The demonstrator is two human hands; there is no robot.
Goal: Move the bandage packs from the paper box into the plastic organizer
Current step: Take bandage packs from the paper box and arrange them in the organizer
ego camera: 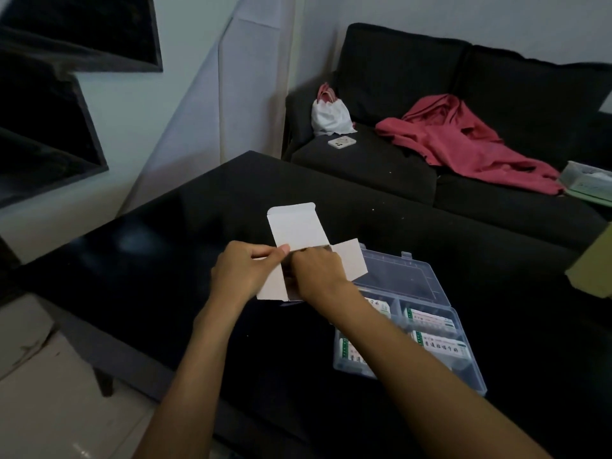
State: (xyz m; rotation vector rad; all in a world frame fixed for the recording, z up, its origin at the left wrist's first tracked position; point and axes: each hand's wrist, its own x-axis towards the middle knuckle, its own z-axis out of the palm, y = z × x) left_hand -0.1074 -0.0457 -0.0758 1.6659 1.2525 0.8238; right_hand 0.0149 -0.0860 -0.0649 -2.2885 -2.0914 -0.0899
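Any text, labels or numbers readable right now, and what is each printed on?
Packs in the plastic organizer: green-and-white labels with printed characters, too blurred to read.
Paper box: only blank white flaps visible, no print.
Container on the sofa: faint marks, unreadable.

We see the left hand (243, 271) gripping the open white paper box (299, 226) above the black table (165, 260), while the right hand (319, 274) reaches inside it. Beside it, the clear plastic organizer (427, 286) holds bandage packs (437, 346).
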